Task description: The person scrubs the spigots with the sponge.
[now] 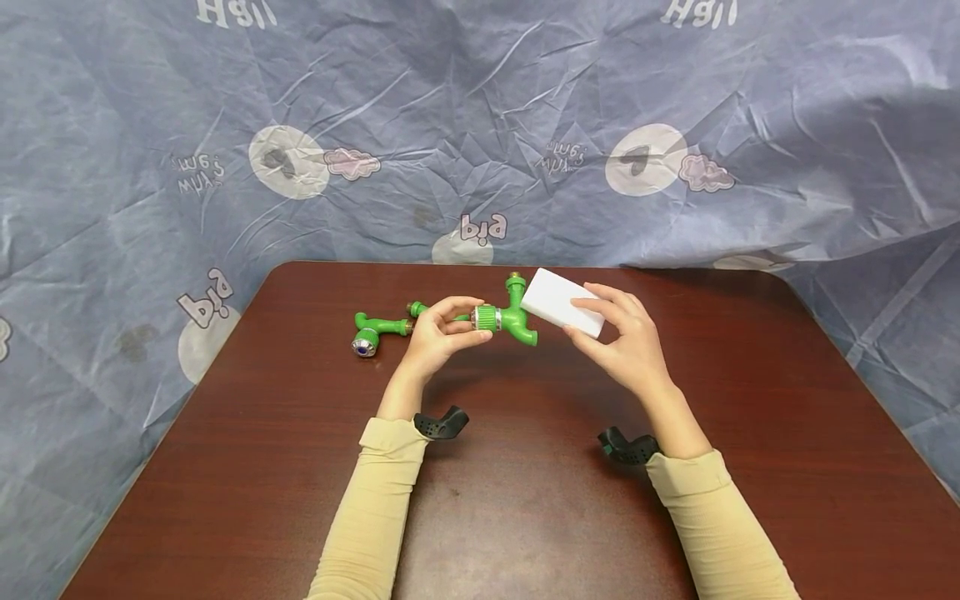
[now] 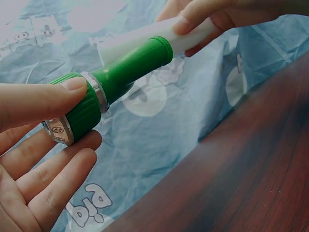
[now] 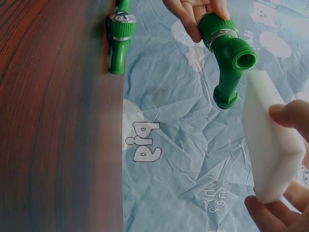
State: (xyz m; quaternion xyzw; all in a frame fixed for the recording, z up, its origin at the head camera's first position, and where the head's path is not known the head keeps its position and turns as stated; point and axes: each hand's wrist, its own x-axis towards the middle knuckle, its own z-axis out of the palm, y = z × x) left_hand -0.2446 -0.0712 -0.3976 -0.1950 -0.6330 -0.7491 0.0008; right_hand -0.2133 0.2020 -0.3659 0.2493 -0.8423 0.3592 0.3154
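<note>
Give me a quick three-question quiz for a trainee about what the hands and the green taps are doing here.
1. True or false: the left hand holds a green tap off the table.
2. What does the right hand hold? A) white sponge block B) a wrench C) nothing
3. Where is the second green tap?

Key: 1 true. 2 A. 3 Lying on the table, beyond the left hand.

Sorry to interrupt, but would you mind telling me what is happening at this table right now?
A person is holding a green plastic tap above the brown table. The left hand pinches the tap by its ribbed green knob, while the right hand grips a white sponge block close beside the tap's body; contact is unclear. A second green tap lies on the table, further left.
</note>
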